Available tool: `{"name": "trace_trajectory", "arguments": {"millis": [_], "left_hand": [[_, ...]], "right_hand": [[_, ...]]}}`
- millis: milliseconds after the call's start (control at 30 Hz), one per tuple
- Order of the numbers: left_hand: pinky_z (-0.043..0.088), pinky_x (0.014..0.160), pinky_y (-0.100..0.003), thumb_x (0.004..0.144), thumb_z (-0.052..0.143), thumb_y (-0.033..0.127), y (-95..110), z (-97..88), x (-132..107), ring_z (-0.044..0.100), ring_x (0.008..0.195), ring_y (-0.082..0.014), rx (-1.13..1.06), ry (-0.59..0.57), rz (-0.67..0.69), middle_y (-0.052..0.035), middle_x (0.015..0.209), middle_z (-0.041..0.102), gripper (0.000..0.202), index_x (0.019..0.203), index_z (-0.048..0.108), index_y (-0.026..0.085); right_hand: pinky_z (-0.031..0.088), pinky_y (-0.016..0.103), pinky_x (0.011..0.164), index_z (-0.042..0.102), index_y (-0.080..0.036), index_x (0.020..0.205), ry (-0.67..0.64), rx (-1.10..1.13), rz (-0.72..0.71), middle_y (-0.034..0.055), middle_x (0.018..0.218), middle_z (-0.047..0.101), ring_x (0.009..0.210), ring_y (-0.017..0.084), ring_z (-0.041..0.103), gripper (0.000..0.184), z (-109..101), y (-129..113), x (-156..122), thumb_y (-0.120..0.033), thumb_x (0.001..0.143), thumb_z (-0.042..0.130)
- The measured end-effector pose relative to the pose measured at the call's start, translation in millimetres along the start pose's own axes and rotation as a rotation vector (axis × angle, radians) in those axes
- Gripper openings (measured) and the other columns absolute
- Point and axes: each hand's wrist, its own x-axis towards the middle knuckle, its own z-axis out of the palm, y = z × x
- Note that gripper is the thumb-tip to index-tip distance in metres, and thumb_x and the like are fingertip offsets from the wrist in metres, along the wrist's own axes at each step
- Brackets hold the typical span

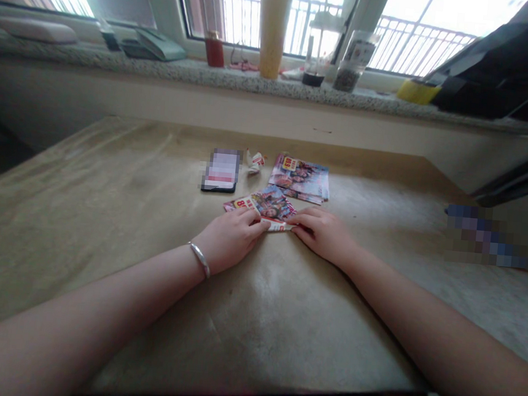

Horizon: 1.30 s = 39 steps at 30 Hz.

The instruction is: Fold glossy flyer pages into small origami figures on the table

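Note:
A colourful printed leaflet (266, 205) lies on the tan table (106, 209) in front of me. My left hand (229, 238), with a silver bracelet on its wrist, pinches the leaflet's near edge with curled fingers. My right hand (323, 231) presses and grips the same near edge from the right, fingers closed together. A second stack of similar leaflets (300, 179) lies just behind. A small crumpled paper scrap (255, 161) sits left of that stack, beside a phone (221, 171) lying flat.
A stone windowsill (210, 76) runs along the back with a tall yellow column (273, 26), a red jar (214, 51), clear containers (356, 61), a yellow sponge (414, 91) and a dark tray-like object (501, 71). A blurred object (487, 236) lies at the table's right.

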Motion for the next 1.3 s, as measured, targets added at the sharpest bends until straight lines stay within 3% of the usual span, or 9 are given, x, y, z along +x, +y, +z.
{"name": "trace_trajectory", "arguments": {"millis": [267,633,867,1067,1300], "left_hand": [[0.050,0.083,-0.038,0.092,0.041,0.017,-0.8,0.8,0.0,0.058,0.095,-0.0219,-0.047,0.014,-0.015,-0.0102,0.101,0.061,0.030,0.113,0.063,0.019],[0.048,0.094,-0.041,0.094,0.041,0.021,-1.5,4.7,2.5,0.056,0.106,-0.0245,-0.126,0.040,0.037,-0.0123,0.108,0.062,0.029,0.112,0.062,0.012],[0.046,0.097,-0.042,0.092,0.047,0.028,0.1,-0.6,0.8,0.054,0.109,-0.0251,-0.117,-0.018,0.042,-0.0114,0.112,0.060,0.036,0.125,0.054,0.015],[0.044,0.098,-0.042,0.093,0.045,0.034,1.3,-0.3,1.1,0.052,0.108,-0.0255,-0.105,-0.050,0.033,-0.0120,0.114,0.057,0.039,0.126,0.053,0.016],[0.041,0.101,-0.044,0.092,0.046,0.036,2.5,-0.6,1.6,0.048,0.116,-0.0273,-0.091,-0.060,0.034,-0.0116,0.126,0.054,0.042,0.129,0.052,0.016]], "right_hand": [[0.049,0.032,0.078,0.073,-0.020,0.098,0.008,0.011,-0.076,0.0088,0.092,0.067,0.085,0.018,0.061,0.022,-1.0,0.0,1.1,-0.021,0.090,0.052],[0.049,0.029,0.073,0.074,-0.019,0.095,0.039,0.105,-0.054,0.0079,0.088,0.068,0.080,0.016,0.061,0.020,2.1,5.1,1.3,-0.022,0.089,0.055],[0.047,0.026,0.067,0.069,-0.017,0.086,0.025,0.090,0.094,0.0039,0.078,0.067,0.072,0.015,0.060,0.008,-4.3,3.5,-0.9,-0.018,0.081,0.063],[0.049,0.030,0.077,0.071,-0.018,0.089,0.007,0.030,-0.057,0.0076,0.091,0.069,0.085,0.018,0.062,0.017,-4.3,2.6,-2.6,-0.017,0.087,0.054],[0.050,0.032,0.076,0.072,-0.016,0.088,0.003,0.001,-0.078,0.0087,0.090,0.068,0.083,0.019,0.062,0.019,-3.2,3.9,-1.9,-0.019,0.088,0.053]]}}
